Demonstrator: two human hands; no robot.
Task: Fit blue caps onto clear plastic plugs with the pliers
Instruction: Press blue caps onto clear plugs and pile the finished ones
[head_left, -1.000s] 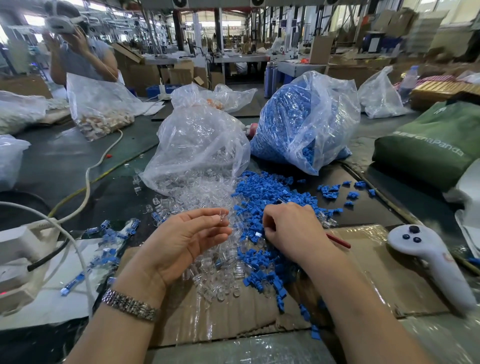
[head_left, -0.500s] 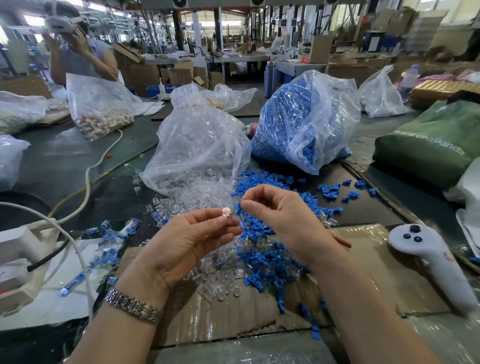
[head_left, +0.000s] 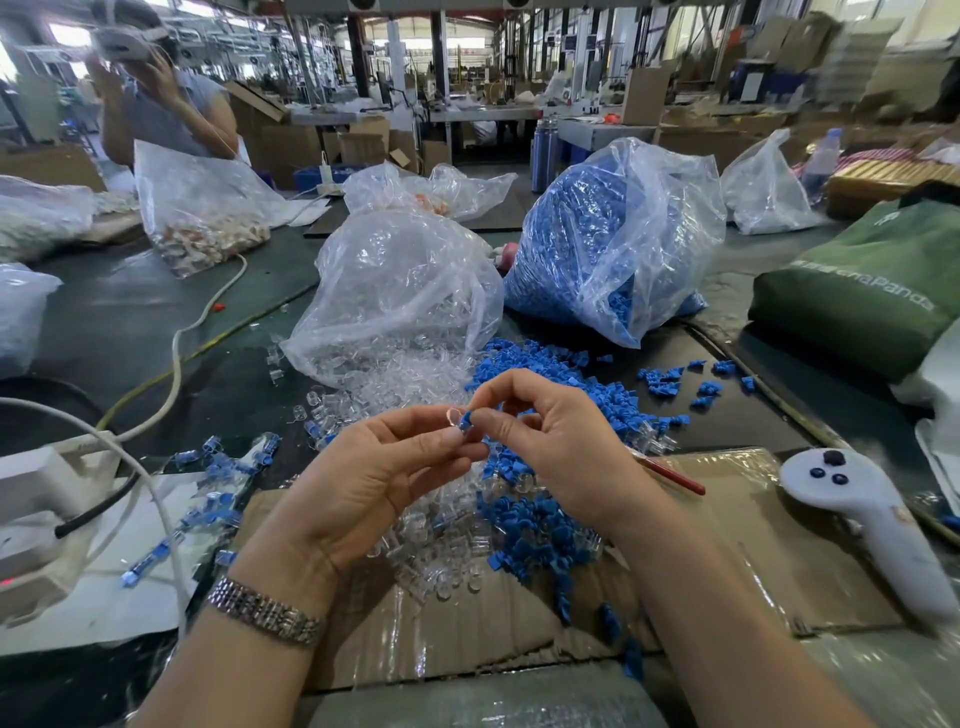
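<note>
Just below the centre of the frame, your left hand (head_left: 379, 478) pinches a clear plug (head_left: 453, 415) between thumb and fingertips, and your right hand (head_left: 550, 447) pinches a blue cap (head_left: 465, 420) against it. The two parts touch, but you cannot tell from here whether the cap is seated. The red handle of the pliers (head_left: 670, 474) pokes out from under your right hand, right of centre; the tool's head is hidden.

Judging by what lies around, you are early in the job. A small scatter of finished capped plugs (head_left: 208, 499) sits at lower left on the white sheet. Far more remains: a loose heap of clear plugs (head_left: 441, 540) and a spread of blue caps (head_left: 566, 395) lie beneath and beyond your hands, and behind them, in the upper middle, stand the bag of clear plugs (head_left: 400, 291) and the bag of blue caps (head_left: 608, 239), both well filled.

This piece likely needs its squeeze with the pliers before it joins the finished ones.
</note>
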